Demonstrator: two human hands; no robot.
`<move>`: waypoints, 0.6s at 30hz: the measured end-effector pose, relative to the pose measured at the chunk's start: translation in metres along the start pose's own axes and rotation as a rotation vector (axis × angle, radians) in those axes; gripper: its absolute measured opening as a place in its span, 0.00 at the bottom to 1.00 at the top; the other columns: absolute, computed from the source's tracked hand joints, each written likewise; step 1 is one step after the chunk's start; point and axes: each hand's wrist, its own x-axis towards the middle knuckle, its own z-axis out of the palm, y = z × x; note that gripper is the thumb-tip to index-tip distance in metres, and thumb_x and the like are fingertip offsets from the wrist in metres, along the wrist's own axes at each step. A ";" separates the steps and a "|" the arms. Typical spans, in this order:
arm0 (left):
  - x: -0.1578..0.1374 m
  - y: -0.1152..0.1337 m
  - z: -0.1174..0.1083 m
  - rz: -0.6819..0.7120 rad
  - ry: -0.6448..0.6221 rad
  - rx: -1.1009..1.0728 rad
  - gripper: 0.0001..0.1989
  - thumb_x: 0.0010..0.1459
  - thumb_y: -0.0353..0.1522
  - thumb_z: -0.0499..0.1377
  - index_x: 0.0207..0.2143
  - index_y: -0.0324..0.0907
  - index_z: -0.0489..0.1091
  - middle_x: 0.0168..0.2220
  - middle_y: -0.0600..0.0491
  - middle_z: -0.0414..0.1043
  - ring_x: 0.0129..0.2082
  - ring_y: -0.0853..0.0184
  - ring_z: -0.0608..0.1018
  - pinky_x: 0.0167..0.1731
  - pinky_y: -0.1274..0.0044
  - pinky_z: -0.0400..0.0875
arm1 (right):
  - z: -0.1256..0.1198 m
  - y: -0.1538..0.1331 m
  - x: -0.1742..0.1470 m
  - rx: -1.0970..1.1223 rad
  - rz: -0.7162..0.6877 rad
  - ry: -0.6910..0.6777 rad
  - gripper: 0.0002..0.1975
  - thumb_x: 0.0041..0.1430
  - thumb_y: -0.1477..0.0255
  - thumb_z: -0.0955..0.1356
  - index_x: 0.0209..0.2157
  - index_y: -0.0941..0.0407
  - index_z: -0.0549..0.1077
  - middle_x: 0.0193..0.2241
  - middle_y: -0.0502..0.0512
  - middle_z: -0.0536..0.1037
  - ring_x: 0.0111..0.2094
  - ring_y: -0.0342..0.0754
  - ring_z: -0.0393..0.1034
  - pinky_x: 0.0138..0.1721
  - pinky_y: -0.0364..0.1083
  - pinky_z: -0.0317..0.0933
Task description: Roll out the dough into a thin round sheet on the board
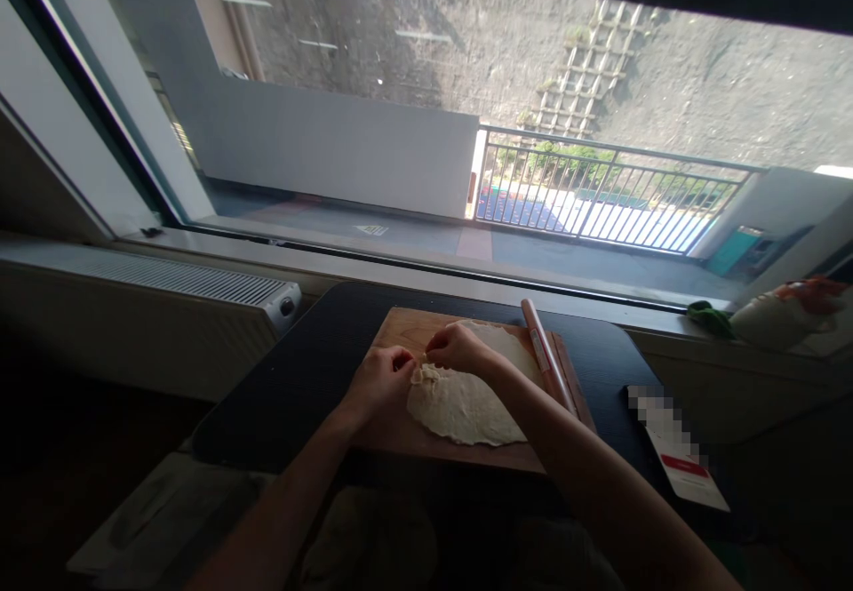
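Observation:
A wide sheet of rolled-out dough (473, 409) lies on a wooden board (400, 329). My left hand (381, 376) is at the dough's left edge, its fingers closed in a pinch on the dough there. Just across from it, my right hand (457, 348) also pinches the dough edge, thumb and fingers pressed together. Between and below the fingertips the edge is gathered into small bunched folds (425, 376). A rolling pin (546, 353) rests along the board's right side, beyond the dough; my right forearm hides its near end.
The board sits on a dark table (293, 395). A phone-like flat object (680, 453), partly blurred out, lies at the table's right. Behind stand a radiator (153, 307) and a window sill (373, 273). A white pot (779, 315) is at the far right.

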 end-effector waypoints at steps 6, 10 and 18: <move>0.000 0.002 -0.003 0.011 -0.037 -0.240 0.20 0.53 0.46 0.53 0.29 0.39 0.73 0.23 0.55 0.72 0.25 0.68 0.72 0.25 0.80 0.62 | 0.004 -0.003 0.004 0.242 -0.025 -0.065 0.09 0.50 0.70 0.68 0.33 0.58 0.78 0.22 0.50 0.75 0.21 0.36 0.64 0.22 0.35 0.57; -0.001 0.000 -0.002 -0.018 -0.005 -0.282 0.19 0.50 0.46 0.56 0.29 0.38 0.74 0.23 0.55 0.73 0.25 0.68 0.72 0.25 0.80 0.62 | 0.003 0.002 0.005 0.296 -0.043 -0.090 0.09 0.50 0.72 0.68 0.34 0.60 0.77 0.23 0.51 0.75 0.21 0.37 0.65 0.22 0.36 0.58; -0.006 -0.008 0.002 -0.081 -0.041 -0.034 0.20 0.52 0.47 0.53 0.26 0.40 0.73 0.24 0.54 0.74 0.27 0.66 0.74 0.25 0.79 0.61 | 0.005 0.001 0.007 -0.055 -0.095 -0.024 0.10 0.49 0.74 0.66 0.33 0.56 0.78 0.26 0.49 0.78 0.27 0.41 0.69 0.27 0.37 0.58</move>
